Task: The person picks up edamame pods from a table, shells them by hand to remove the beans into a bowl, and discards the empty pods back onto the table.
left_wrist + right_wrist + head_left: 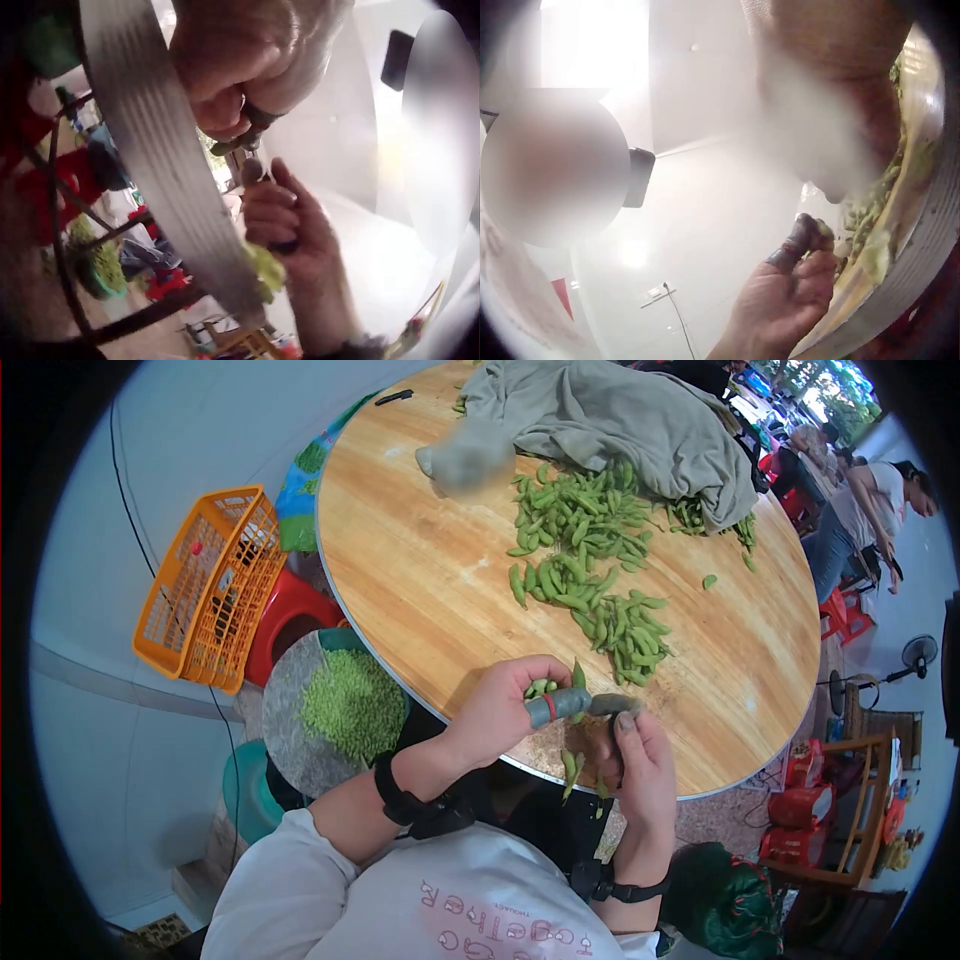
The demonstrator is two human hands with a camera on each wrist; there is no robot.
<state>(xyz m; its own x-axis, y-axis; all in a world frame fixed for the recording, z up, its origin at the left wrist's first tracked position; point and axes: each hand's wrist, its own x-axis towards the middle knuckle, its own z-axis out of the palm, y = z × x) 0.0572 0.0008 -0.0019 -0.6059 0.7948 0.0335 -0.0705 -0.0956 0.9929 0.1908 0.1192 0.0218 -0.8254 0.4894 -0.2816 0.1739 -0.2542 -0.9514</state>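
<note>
Currently held: one soybean pod (577, 678), pinched between your two hands just above the near edge of the table (420, 590).
Left hand: your left hand (500, 710) is curled. One of its fingers wears a grey sheath with a red band and presses against the pod. More green pods show inside the curl of the fingers.
Right hand: your right hand (640, 765) is also curled. Its grey-covered thumb tip meets the left hand's sheathed finger at the pod. A few pods hang below its fingers.
Wrist views: both are blurred. They show only that your hands are close together at the table's rim, fingertip to fingertip.
Pod pile (590, 560): loose green pods spread across the middle of the table, well beyond your hands.
Grey cloth (620, 420): crumpled at the far side of the table, with its edge lying over part of the pile.
Metal bowl (280, 690): below the table edge, to your left. It holds a heap of shelled beans (352, 705).
Orange basket (210, 585): on the floor to the left of the table, tilted.
Red stool (290, 622): between the basket and the bowl, partly under the table.
</note>
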